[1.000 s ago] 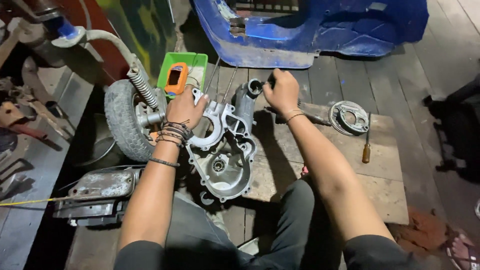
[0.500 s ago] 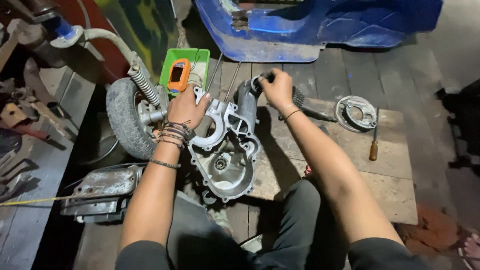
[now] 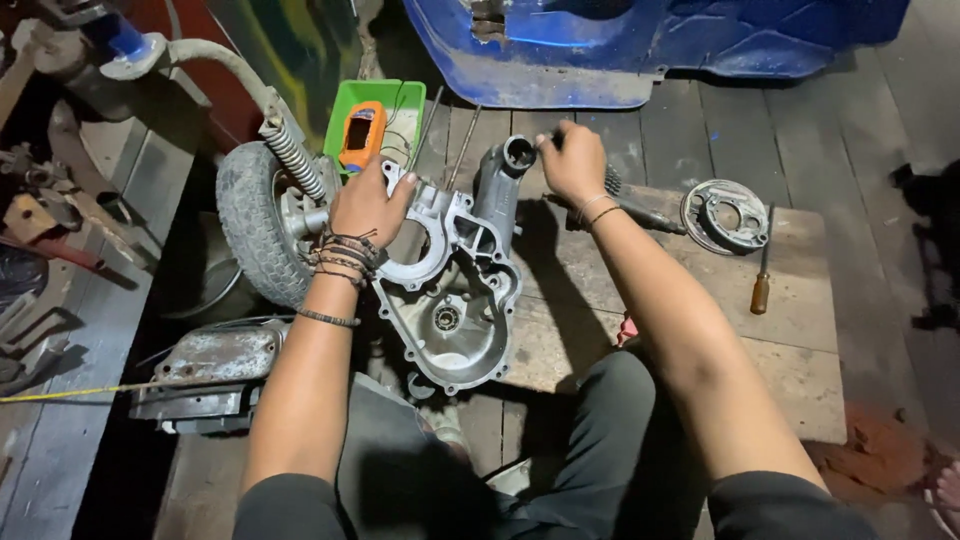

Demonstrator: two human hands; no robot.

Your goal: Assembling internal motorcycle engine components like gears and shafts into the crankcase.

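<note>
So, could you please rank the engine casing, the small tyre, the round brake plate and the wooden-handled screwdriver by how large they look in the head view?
1. Engine casing, largest.
2. Small tyre, though partly hidden, so unsure.
3. Round brake plate.
4. Wooden-handled screwdriver, slimmest, though about as long as the plate is wide.

Orange meter's dark screen

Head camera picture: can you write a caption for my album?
Left hand and right hand steady a grey metal engine casing on a wooden board, beside a small wheel.
</note>
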